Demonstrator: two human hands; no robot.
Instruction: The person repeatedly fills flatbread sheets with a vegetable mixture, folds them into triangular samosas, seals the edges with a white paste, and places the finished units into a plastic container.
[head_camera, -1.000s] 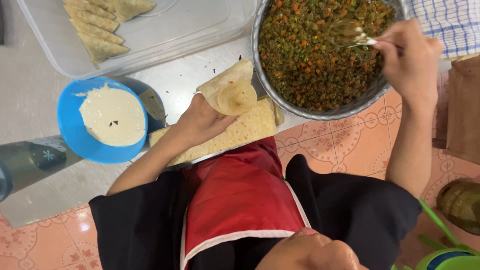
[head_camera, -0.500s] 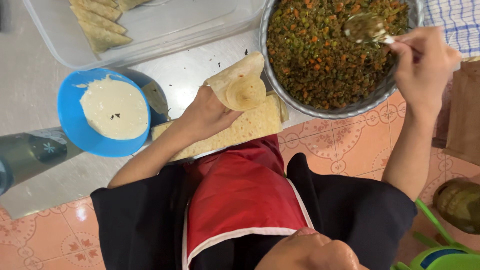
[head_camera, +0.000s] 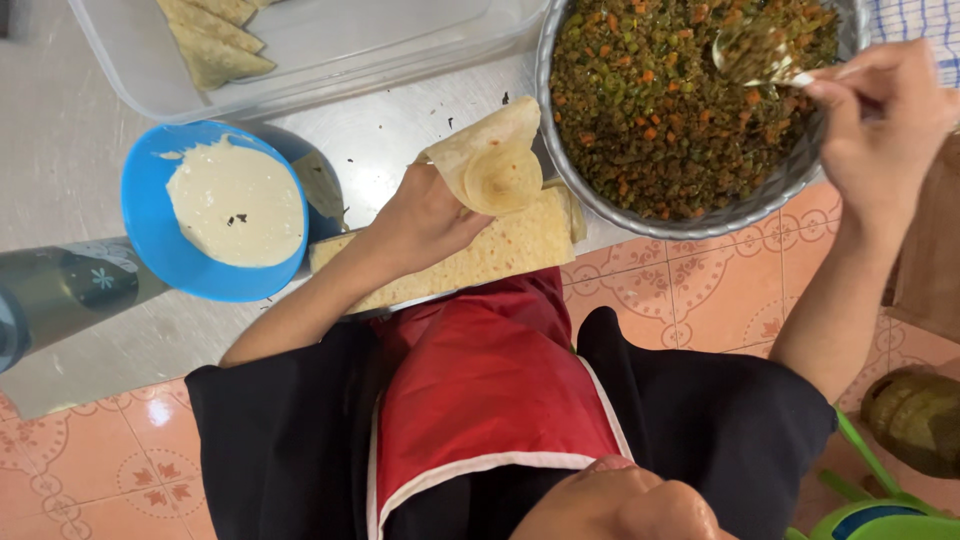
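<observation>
I see the clear plastic tray (head_camera: 330, 75) at top, biggest thing here, with folded pastries (head_camera: 212, 38) in its left corner. Next the metal bowl (head_camera: 600, 195) of chopped green-and-orange filling (head_camera: 650, 90) — heavy I'd judge, loose and crumbly, best scooped. Blue bowl (head_camera: 150, 250) of pale paste (head_camera: 235, 205) sits left of the wrapper stack (head_camera: 500, 255), near but apart. Dark bottle (head_camera: 55, 295) at the left edge carries a small pale flower mark. No readable packages otherwise.

Left hand (head_camera: 420, 220) pinches a wrapper cone (head_camera: 495, 165) by its lower edge, above the stack — thin, soft, tears easily I'd say, so hold at the overlapped seam. Right hand (head_camera: 880, 125) is clenched on a spoon (head_camera: 765, 60) loaded with filling, over the bowl.
</observation>
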